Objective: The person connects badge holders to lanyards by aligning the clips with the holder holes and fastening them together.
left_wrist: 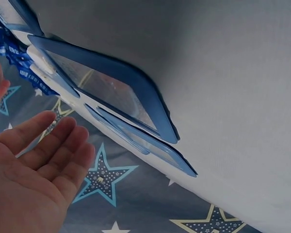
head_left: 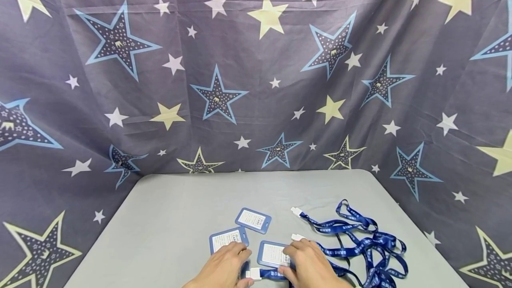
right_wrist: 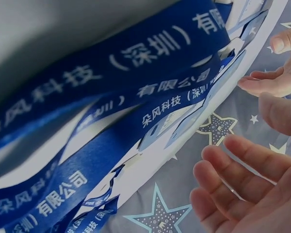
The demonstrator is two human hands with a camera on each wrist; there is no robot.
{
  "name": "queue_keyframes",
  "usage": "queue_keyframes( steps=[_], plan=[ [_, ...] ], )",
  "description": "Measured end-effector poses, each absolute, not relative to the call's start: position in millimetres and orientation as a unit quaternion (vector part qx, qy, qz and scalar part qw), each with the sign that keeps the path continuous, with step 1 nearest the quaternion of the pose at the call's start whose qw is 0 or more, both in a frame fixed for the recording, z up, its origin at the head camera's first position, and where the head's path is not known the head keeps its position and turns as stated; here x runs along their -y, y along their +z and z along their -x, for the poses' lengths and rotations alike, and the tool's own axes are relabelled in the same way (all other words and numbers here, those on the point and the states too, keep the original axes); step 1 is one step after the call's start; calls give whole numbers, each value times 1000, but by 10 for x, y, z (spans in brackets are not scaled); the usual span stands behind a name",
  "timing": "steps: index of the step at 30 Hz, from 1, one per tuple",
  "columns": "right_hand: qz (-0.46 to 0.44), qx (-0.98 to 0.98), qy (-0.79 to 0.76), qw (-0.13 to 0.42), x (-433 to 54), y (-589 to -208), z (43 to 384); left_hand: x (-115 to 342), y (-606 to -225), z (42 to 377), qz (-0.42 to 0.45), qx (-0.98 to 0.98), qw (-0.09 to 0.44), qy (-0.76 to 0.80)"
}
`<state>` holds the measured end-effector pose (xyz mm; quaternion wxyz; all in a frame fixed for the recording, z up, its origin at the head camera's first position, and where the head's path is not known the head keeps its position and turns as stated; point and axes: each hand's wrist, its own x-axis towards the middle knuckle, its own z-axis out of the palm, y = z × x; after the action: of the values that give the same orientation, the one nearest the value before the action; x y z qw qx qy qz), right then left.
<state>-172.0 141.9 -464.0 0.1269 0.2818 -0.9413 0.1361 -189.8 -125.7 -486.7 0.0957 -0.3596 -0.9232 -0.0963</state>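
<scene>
My left hand (head_left: pixel 224 266) is low in the head view, fingers loosely bent, close over a blue-framed ID badge holder (head_left: pixel 228 238). The left wrist view shows this hand's palm (left_wrist: pixel 39 170) with nothing in it. Beside its thumb is the white clip (head_left: pixel 253 274) of a blue lanyard (head_left: pixel 272 274) that runs between the hands. My right hand (head_left: pixel 311 265) is over the right end of another badge holder (head_left: pixel 273 254), covering part of it. In the right wrist view its fingers (right_wrist: pixel 233 170) are relaxed and hold nothing. A third badge holder (head_left: pixel 253 220) lies farther back.
Several blue lanyards (head_left: pixel 360 248) with white printing lie tangled on the right side of the grey table (head_left: pixel 168 217). Two more white clips, one at the back (head_left: pixel 296 211), point left. A star-patterned curtain (head_left: pixel 240 57) hangs behind and beside the table.
</scene>
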Motion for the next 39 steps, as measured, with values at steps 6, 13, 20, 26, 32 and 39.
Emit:
queue_keyframes(
  steps=[6,13,20,26,32,39],
  plan=[
    [-267,945,145,122,-1484,-4637,1714,1257,-4878,1899,362,921,109,-94],
    [-256,946,151,128,-1571,-4640,1722,1246,-4868,1906,356,924,91,-102],
    [-225,957,156,96,-1647,-4615,1726,1198,-4832,1908,348,929,62,-110],
    [-208,960,158,99,-1721,-4614,1729,1176,-4822,1916,349,929,59,-108],
    [-188,963,150,120,-1791,-4635,1731,1151,-4825,1924,353,926,79,-107],
    [-167,965,140,150,-1863,-4679,1744,1122,-4837,1929,348,928,80,-107]
  ],
)
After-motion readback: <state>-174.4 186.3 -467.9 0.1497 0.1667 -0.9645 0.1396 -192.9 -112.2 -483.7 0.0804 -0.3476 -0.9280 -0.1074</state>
